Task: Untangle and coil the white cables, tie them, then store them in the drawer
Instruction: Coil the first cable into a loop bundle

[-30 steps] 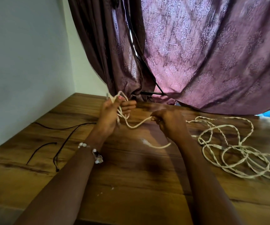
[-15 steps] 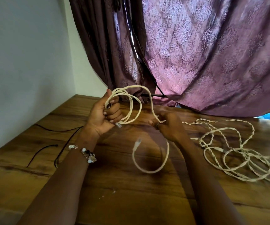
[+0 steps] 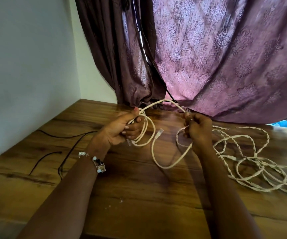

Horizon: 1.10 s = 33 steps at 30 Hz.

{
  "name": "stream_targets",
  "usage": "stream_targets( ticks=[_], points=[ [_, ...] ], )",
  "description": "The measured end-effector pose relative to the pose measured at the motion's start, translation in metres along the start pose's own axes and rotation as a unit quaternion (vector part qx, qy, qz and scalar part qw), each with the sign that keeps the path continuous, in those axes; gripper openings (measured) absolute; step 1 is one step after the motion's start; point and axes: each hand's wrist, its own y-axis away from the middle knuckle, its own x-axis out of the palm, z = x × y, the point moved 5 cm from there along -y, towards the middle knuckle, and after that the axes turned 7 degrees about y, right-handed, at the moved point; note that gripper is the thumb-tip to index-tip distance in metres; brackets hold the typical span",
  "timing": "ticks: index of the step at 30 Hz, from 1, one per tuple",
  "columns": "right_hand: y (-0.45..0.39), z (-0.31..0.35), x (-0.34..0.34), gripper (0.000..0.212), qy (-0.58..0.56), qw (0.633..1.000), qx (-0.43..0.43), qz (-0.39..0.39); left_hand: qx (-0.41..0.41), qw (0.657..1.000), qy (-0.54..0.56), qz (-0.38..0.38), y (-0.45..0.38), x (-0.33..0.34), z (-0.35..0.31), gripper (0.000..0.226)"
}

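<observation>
Early in the job, by the look of it. Left hand gripped a few small loops of one white cable, fingers curled round them above the table; right hand pinched the same cable further along, w/ slack sagging between and a plug end dangling free. Coil approx. half wound, not tied. Rest of the white cables lay twisted in a heap on the table, right of the right arm, untouched. No drawer in view, so storing was yet to come.
</observation>
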Motion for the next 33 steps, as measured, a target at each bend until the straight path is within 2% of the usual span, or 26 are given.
stream_targets(
  ticks=[1, 3, 6, 8, 10, 12, 15, 18, 21, 23, 25, 27, 29, 31, 33],
  points=[
    [-0.002, 0.000, -0.001, 0.019, 0.106, 0.993, -0.053, -0.014, 0.009, 1.000, 0.001, -0.002, 0.001, 0.003, -0.001, 0.034],
    [0.000, 0.004, 0.008, 0.014, 0.297, 0.940, -0.166, 0.011, 0.027, 0.999, 0.032, -0.004, 0.001, 0.007, -0.005, 0.032],
    [0.012, 0.000, 0.032, 0.015, 0.465, 0.847, -0.217, 0.137, 0.058, 0.989, 0.132, 0.023, -0.002, 0.007, -0.010, 0.036],
    [0.027, 0.003, 0.051, 0.020, 0.529, 0.786, -0.243, 0.207, 0.102, 0.976, 0.189, 0.040, -0.005, 0.001, -0.016, 0.037],
    [0.045, 0.009, 0.068, 0.025, 0.541, 0.757, -0.263, 0.256, 0.161, 0.967, 0.195, 0.020, -0.007, -0.011, -0.024, 0.035],
    [0.062, 0.014, 0.083, 0.031, 0.535, 0.738, -0.270, 0.309, 0.225, 0.955, 0.186, -0.042, -0.006, -0.024, -0.031, 0.035],
    [0.082, 0.015, 0.098, 0.028, 0.546, 0.680, -0.308, 0.381, 0.308, 0.925, 0.170, -0.144, 0.000, -0.041, -0.042, 0.037],
    [0.085, 0.016, 0.099, 0.027, 0.529, 0.669, -0.352, 0.387, 0.314, 0.919, 0.107, -0.213, 0.006, -0.056, -0.045, 0.035],
    [0.078, 0.027, 0.092, 0.036, 0.521, 0.673, -0.414, 0.322, 0.216, 0.933, -0.093, -0.272, 0.002, -0.052, -0.031, 0.028],
    [0.074, 0.040, 0.081, 0.031, 0.495, 0.684, -0.461, 0.272, 0.148, 0.936, -0.220, -0.231, -0.007, -0.035, -0.016, 0.023],
    [0.071, 0.052, 0.069, 0.023, 0.439, 0.709, -0.487, 0.260, 0.081, 0.933, -0.316, -0.150, -0.011, -0.013, -0.001, 0.030],
    [0.064, 0.057, 0.059, 0.013, 0.397, 0.749, -0.468, 0.248, 0.028, 0.930, -0.353, -0.099, -0.009, 0.000, 0.009, 0.032],
    [0.057, 0.059, 0.051, 0.013, 0.386, 0.768, -0.465, 0.214, -0.010, 0.917, -0.389, -0.092, -0.006, 0.001, 0.014, 0.032],
    [0.051, 0.059, 0.044, 0.019, 0.421, 0.749, -0.481, 0.173, -0.049, 0.915, -0.394, -0.073, -0.004, 0.002, 0.021, 0.036],
    [0.045, 0.054, 0.040, 0.034, 0.492, 0.714, -0.474, 0.148, -0.074, 0.935, -0.346, -0.020, -0.004, 0.009, 0.028, 0.037]
  ],
)
